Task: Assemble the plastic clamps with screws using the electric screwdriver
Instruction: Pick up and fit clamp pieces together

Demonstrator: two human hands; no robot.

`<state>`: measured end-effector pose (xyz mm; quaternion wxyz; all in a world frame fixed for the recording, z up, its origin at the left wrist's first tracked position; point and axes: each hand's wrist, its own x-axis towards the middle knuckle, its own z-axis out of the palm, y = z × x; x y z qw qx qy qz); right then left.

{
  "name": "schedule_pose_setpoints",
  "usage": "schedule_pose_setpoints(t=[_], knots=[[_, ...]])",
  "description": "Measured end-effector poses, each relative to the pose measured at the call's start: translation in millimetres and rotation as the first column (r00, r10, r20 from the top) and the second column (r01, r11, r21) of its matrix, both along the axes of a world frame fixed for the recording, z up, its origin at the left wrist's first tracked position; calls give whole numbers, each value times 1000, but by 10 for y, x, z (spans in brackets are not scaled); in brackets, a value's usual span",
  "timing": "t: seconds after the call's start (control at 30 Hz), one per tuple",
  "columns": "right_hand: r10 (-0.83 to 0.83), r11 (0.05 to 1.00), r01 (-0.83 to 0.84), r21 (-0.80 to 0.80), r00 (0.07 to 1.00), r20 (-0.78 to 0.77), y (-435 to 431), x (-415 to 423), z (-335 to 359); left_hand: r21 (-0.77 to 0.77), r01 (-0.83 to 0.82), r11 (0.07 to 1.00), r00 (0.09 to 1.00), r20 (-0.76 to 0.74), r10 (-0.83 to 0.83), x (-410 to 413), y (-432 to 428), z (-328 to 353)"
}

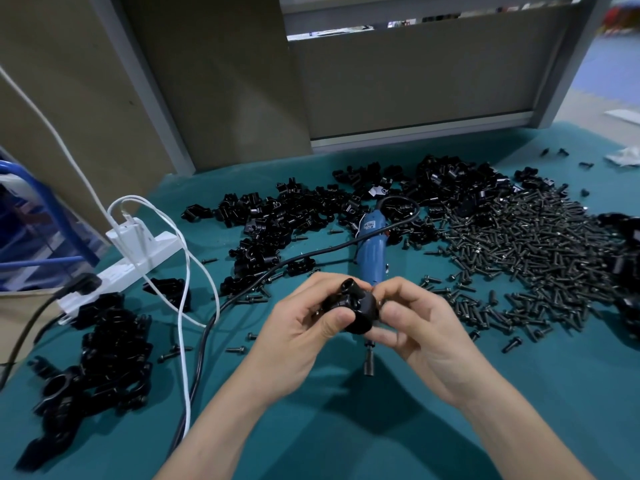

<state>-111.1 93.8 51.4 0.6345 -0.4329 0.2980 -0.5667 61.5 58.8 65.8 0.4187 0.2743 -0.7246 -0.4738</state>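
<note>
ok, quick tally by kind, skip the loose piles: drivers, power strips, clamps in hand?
Blue electric screwdriver: 1
White power strip: 1
Black clamp, held between left hand and right hand: 1
Total: 3

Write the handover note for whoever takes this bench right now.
Left hand and right hand: both grip one black plastic clamp above the teal table.
Blue electric screwdriver lies behind the hands, held by neither, bit toward the person.
Heap of black screws at right; loose black clamp parts far centre; another black clamp stack at left.
Done count unclear; left: drive this clamp's screw, then the loose parts.
</note>
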Motion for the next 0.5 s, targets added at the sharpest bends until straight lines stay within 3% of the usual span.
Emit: schedule_pose_setpoints(t=[0.1,0.37,0.5], knots=[[94,991,-105,82,987,127,17,-3,10,50,67,997,998,-17,-66,-27,15,17],[292,930,-313,191,947,132,23,-68,50,162,196,967,979,30,-203,-1,-61,72],[257,933,-285,221,955,146,19,-38,31,204,209,956,972,66,-227,-1,-85,106]])
